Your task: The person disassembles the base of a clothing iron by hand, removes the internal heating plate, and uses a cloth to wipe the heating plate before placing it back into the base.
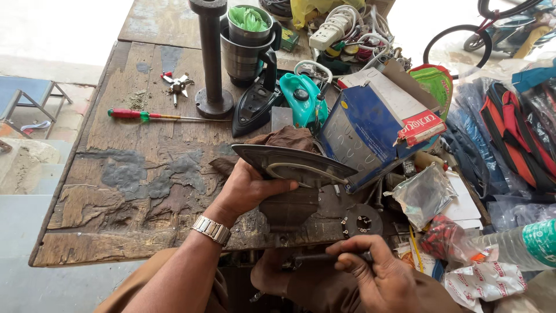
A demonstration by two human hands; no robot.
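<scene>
While the left hand (246, 188) clamps the iron soleplate (292, 162) on edge at the near rim of the worn wooden tabletop (116, 191), steadying it with its underside exposed, the right hand (376, 275) closes around a dark tool handle (327, 258) just below.

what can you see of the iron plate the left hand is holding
The iron plate is a grey metal soleplate, pointed at one end, dull and worn. It is held roughly level, tilted slightly, above the wooden table. A curved heating element runs along its upturned inner face. The left hand grips its near edge, thumb on top. A brown cloth lies just behind it, and a blue box stands to its right.
</scene>
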